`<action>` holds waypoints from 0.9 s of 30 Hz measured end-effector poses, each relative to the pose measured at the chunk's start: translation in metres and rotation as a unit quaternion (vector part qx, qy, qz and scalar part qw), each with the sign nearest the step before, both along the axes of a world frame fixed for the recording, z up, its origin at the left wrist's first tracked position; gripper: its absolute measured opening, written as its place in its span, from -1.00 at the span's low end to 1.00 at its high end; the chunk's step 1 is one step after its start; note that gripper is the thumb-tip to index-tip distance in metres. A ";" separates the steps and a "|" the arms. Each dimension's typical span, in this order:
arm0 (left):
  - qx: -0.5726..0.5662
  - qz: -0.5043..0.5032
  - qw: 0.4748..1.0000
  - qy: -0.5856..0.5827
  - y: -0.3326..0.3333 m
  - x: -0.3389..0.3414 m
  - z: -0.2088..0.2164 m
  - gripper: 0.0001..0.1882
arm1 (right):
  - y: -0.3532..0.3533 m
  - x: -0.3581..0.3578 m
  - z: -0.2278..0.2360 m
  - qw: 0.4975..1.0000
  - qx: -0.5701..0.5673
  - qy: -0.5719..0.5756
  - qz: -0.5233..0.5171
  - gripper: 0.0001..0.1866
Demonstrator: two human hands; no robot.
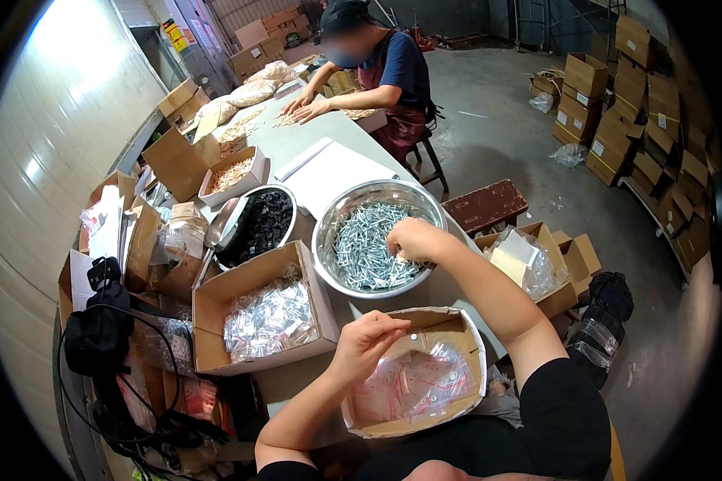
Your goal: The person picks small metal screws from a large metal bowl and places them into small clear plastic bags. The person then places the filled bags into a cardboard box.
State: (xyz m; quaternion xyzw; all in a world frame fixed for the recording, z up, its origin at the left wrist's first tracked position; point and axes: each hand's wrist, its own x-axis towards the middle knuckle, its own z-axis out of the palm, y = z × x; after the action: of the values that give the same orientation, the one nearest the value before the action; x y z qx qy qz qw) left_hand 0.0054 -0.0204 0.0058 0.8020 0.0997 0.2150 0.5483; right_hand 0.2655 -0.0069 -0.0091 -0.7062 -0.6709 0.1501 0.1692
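My right hand point(417, 240) reaches into a round metal bowl point(439, 210) filled with silver screws point(369, 240). Its fingers are curled down against the screws at the bowl's right side, and the fingertips are partly hidden. My left hand point(371, 341) hovers over the left rim of an open cardboard box point(480, 353) close to my body. Thumb and fingers there are pinched together; whatever is between them is too small to make out. Inside that box lie clear zip bags point(417, 381) with red lines, some with small round pieces showing.
Left of my left hand stands a carton point(326, 317) of filled clear packets point(269, 321). Behind it is a bowl of black parts point(269, 220) with a metal scoop point(231, 220). A co-worker point(401, 76) sorts small wooden-coloured pieces at the table's far end. A bench point(485, 204) stands right.
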 end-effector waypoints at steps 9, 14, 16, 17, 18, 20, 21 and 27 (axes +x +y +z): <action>0.047 0.009 0.998 0.043 -0.005 -0.007 0.006 -0.91 | 0.003 0.005 0.001 0.998 0.039 0.055 -0.020 -0.80; -0.131 0.055 0.990 -0.005 -0.001 -0.011 -0.005 -0.90 | 0.004 0.008 0.004 0.993 0.071 0.087 -0.031 -0.79; -0.183 0.067 0.981 0.002 -0.002 -0.006 -0.003 -0.94 | 0.004 0.010 0.007 0.989 0.077 0.120 -0.035 -0.78; -0.209 0.073 0.975 0.005 -0.002 -0.004 -0.001 -0.96 | 0.004 0.011 0.008 0.985 0.082 0.146 -0.037 -0.78; -0.223 0.062 0.972 0.033 -0.002 -0.004 0.001 -0.92 | 0.004 0.012 0.009 0.981 0.087 0.171 -0.040 -0.77; -0.233 0.027 0.972 0.017 -0.001 -0.002 0.001 -0.90 | 0.001 0.012 0.014 0.973 0.078 0.210 -0.049 -0.78; -0.237 0.009 0.971 0.010 -0.001 -0.001 0.001 -0.89 | 0.000 0.013 0.015 0.969 0.073 0.229 -0.054 -0.78; -0.274 -0.022 0.958 0.085 0.002 -0.004 -0.001 -0.87 | 0.001 0.016 0.014 0.905 0.019 0.425 0.000 -0.79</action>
State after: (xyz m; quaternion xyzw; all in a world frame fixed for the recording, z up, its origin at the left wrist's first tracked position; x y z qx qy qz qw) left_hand 0.0015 -0.0184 0.0053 0.6380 0.1839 0.0983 0.7413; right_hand 0.2816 -0.0055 0.0050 -0.5721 -0.5377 0.4232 0.4522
